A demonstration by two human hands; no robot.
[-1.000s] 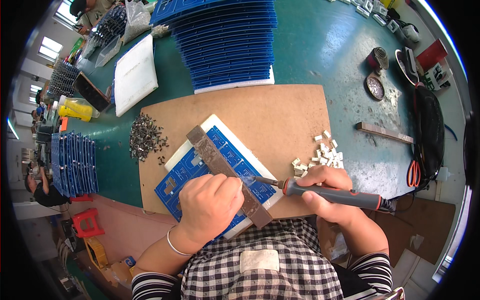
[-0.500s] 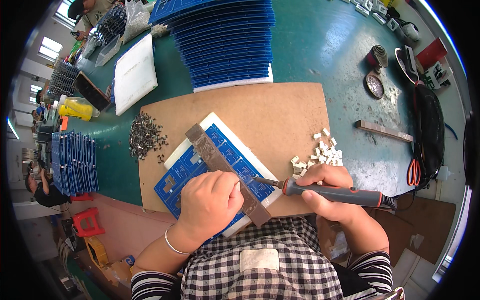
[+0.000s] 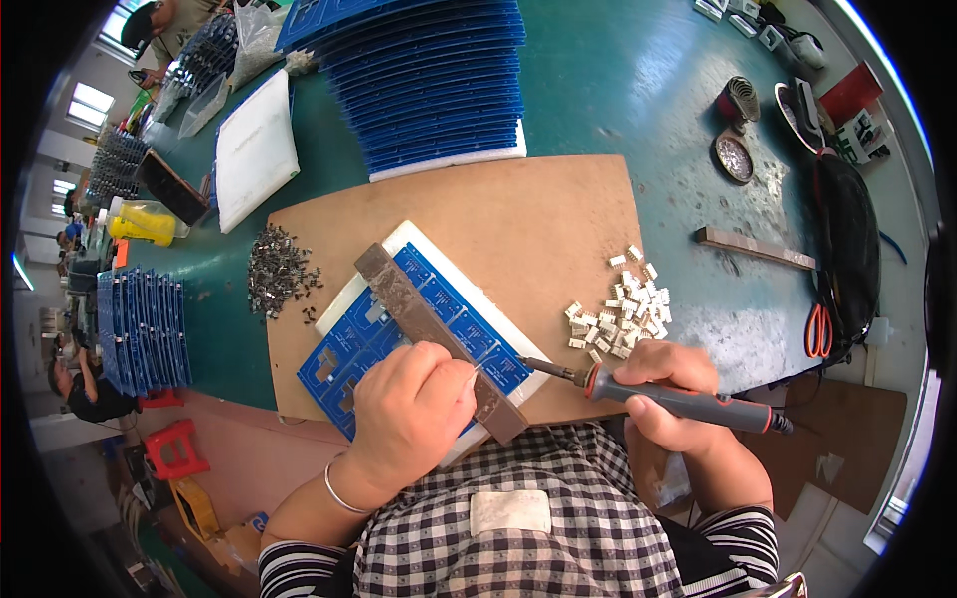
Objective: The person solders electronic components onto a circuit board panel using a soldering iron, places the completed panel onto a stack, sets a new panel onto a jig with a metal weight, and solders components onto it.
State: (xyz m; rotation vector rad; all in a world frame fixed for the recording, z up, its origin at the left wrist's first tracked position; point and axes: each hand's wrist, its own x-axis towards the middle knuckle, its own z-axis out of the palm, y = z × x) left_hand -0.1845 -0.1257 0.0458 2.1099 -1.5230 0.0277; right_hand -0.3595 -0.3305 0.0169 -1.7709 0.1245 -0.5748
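A blue circuit board (image 3: 454, 299) lies tilted on a white foam pad (image 3: 404, 235), with a brown flat bar (image 3: 414, 309) laid diagonally across it. My left hand (image 3: 414, 404) is closed and rests on the lower part of the bar and board. Whatever its pinched thumb and forefinger hold is hidden. In my right hand (image 3: 670, 364) is a grey and orange soldering iron (image 3: 703, 407), its tip pointing left at the board's right edge. Whether the tip touches the board I cannot tell. White connectors (image 3: 623, 314) lie in a loose pile just beyond my right hand.
Beneath the pad is a brown work mat (image 3: 558, 214); small black components (image 3: 277, 271) are heaped on its left. Stacked blue boards (image 3: 439, 95) rise behind. At right lie a metal bar (image 3: 758, 247), a round tin (image 3: 735, 157) and orange-handled scissors (image 3: 818, 331).
The soldering iron's tip has drawn back rightward, from beside my left thumb to the board's right edge. My left hand stays on the bar. The whole view has shifted slightly.
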